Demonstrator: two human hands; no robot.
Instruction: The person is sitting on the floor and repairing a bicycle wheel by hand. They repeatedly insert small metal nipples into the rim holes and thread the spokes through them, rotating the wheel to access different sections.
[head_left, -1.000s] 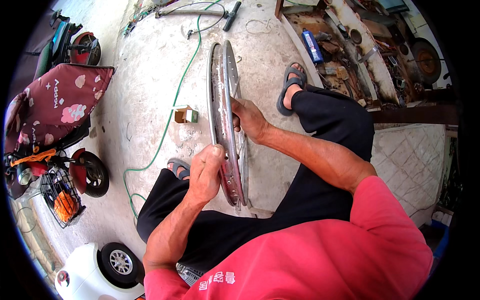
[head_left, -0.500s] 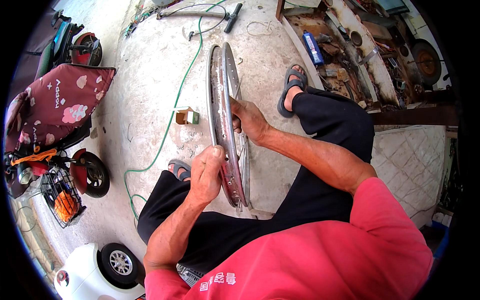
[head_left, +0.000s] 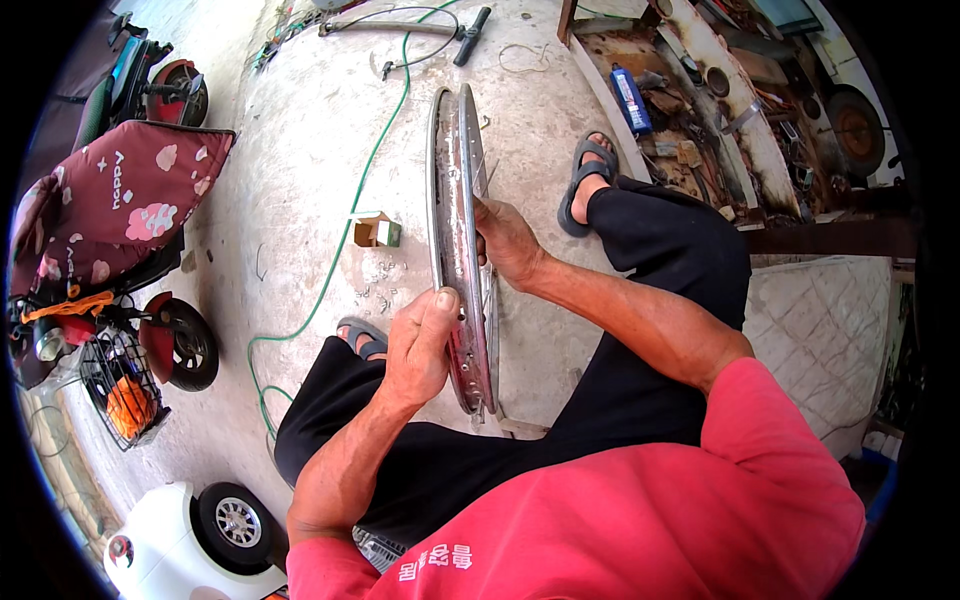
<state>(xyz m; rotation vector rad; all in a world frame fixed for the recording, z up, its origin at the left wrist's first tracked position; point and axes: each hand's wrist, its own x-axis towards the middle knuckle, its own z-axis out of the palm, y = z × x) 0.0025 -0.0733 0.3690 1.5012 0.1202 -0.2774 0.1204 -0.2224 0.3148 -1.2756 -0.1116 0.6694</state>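
Upright between my knees stands a bare metal wheel rim [head_left: 455, 180], seen nearly edge-on, its channel worn and rusty. My left hand [head_left: 420, 340] is closed on the near left edge, the thumb lying over the channel. Higher up on the right side, my right hand [head_left: 507, 243] is closed too; its fingertips go behind the rim and are partly hidden. Thin spokes [head_left: 490, 310] show along the rim's right side. Whether the right fingers also hold a spoke, I cannot tell.
A small open cardboard box [head_left: 376, 230] lies left of the rim, with small metal bits [head_left: 382, 290] near it. A green hose [head_left: 330, 270] runs along the floor. Beyond are a hand pump [head_left: 470, 38] and, at right, a cluttered tool bench [head_left: 700, 110]. Scooters [head_left: 185, 345] stand at left.
The rim's upper end has shifted slightly right and it stands a little straighter. Both hands keep their hold, the left having moved slightly right with it.
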